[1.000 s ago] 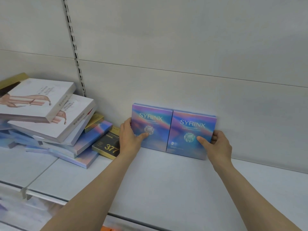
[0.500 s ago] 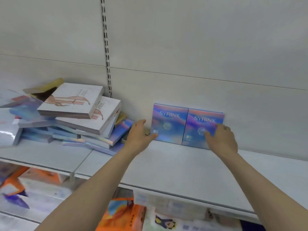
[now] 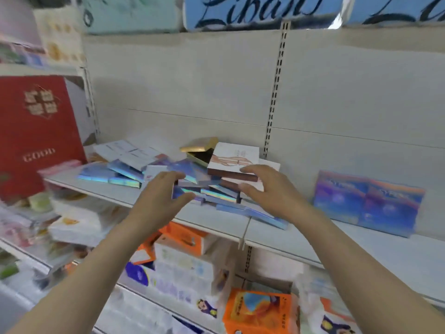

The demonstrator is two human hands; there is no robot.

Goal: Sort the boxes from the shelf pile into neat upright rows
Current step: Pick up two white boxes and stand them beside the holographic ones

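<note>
A jumbled pile of flat boxes lies on the white shelf: shiny blue holographic ones, a white box with a picture on top, and a gold box behind. My left hand and my right hand hover on either side of the pile, fingers spread and relaxed, holding nothing. To the right, two blue-purple boxes stand upright side by side against the back wall.
A tall red box stands at the left. More blue boxes and white leaflets lie flat further left on the shelf. Orange and white packs fill the lower shelf. Packs with blue lettering sit above.
Both hands have let go of the two upright boxes and moved left to the pile. The view has swung left and pulled back.
</note>
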